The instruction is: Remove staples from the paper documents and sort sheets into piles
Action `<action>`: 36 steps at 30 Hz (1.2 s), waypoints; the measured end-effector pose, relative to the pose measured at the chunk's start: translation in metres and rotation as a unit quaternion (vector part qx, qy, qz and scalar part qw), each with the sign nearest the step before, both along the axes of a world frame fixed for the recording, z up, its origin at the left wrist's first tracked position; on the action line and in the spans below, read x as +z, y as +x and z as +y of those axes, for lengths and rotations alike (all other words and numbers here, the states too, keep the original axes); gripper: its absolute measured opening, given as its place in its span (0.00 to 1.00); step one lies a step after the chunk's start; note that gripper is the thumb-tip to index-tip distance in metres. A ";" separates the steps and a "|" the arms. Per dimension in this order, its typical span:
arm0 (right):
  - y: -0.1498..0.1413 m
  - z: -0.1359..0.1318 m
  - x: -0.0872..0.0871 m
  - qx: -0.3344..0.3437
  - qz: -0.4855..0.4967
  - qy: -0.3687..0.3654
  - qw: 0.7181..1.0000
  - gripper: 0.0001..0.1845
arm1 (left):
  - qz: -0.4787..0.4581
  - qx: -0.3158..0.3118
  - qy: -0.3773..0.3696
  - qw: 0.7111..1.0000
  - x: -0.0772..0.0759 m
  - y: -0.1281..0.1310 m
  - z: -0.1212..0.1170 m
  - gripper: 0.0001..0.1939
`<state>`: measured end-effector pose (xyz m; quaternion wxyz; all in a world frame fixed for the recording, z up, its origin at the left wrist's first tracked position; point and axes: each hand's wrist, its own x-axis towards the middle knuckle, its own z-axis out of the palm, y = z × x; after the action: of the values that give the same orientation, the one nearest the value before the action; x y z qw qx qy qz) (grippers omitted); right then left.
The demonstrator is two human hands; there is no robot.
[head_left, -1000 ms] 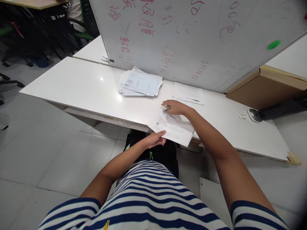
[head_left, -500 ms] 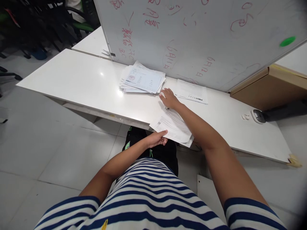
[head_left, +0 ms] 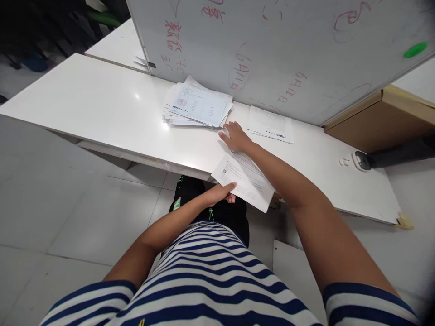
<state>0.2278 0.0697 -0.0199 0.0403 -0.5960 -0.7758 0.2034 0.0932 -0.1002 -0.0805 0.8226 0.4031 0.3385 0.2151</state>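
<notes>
Head view shows papers (head_left: 247, 184) overhanging the table's (head_left: 102, 102) near edge, pinched by the left hand (head_left: 220, 194), the right hand (head_left: 237, 137) loosely spread beyond them; probably light, floppy and easily creased, they suit a flat edge grip.

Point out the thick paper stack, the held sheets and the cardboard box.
Thick paper stack (head_left: 200, 106): head view, on its top sheet.
Held sheets (head_left: 247, 182): head view, on the printed face.
Cardboard box (head_left: 380, 120): head view, on its near side.
</notes>
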 end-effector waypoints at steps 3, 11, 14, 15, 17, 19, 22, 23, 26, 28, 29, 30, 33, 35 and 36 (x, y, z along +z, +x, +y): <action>-0.001 -0.001 0.000 -0.004 0.000 -0.003 1.000 0.46 | 0.004 -0.004 0.010 1.000 0.001 0.000 0.000 0.29; 0.000 -0.003 -0.006 -0.007 0.009 0.026 1.000 0.46 | 0.011 -0.013 0.004 1.000 -0.002 0.003 0.002 0.29; 0.002 -0.002 -0.016 -0.012 0.007 0.049 0.999 0.45 | 0.017 -0.022 0.010 1.000 -0.002 0.004 0.003 0.30; 0.003 -0.001 -0.019 -0.010 0.008 0.058 0.998 0.44 | 0.016 -0.025 0.018 0.999 -0.002 0.004 0.003 0.30; 0.005 0.001 -0.025 -0.002 0.013 0.077 0.997 0.43 | 0.006 -0.029 0.034 0.999 -0.002 0.004 0.004 0.31; 0.006 0.003 -0.028 0.004 0.014 0.090 0.996 0.42 | -0.005 -0.029 0.040 0.999 -0.003 0.004 0.004 0.31; 0.005 0.003 -0.028 -0.001 0.004 0.090 0.996 0.43 | -0.006 -0.026 0.040 0.999 -0.004 0.004 0.003 0.32; 0.005 0.002 -0.026 -0.002 0.001 0.087 0.996 0.43 | -0.004 -0.025 0.041 0.999 -0.003 0.003 0.003 0.32; 0.002 -0.001 -0.021 -0.005 -0.001 0.077 0.997 0.43 | 0.006 -0.023 0.039 0.999 -0.001 0.003 0.003 0.31; 0.002 -0.002 -0.016 -0.007 0.000 0.068 0.998 0.44 | 0.013 -0.023 0.030 0.999 0.000 0.003 0.003 0.31; 0.001 -0.002 -0.014 -0.008 0.002 0.063 0.998 0.44 | 0.016 -0.020 0.023 0.999 -0.001 0.003 0.002 0.31; 0.001 -0.002 -0.012 -0.009 0.005 0.057 0.998 0.45 | 0.017 -0.017 0.017 1.000 -0.002 0.003 0.002 0.31; 0.001 -0.002 -0.007 -0.012 0.021 0.036 0.999 0.47 | 0.023 -0.007 -0.002 1.000 -0.004 0.003 0.001 0.31; 0.000 -0.002 -0.005 -0.015 0.034 0.034 0.999 0.47 | 0.025 -0.007 -0.005 1.000 -0.005 0.003 0.001 0.31; 0.000 -0.002 -0.004 -0.017 0.039 0.035 0.998 0.47 | 0.024 -0.007 -0.003 1.000 -0.005 0.003 0.001 0.32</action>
<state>0.2276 0.0677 -0.0243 0.0950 -0.5987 -0.7702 0.1981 0.0963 -0.0995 -0.0850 0.8167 0.4085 0.3560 0.1985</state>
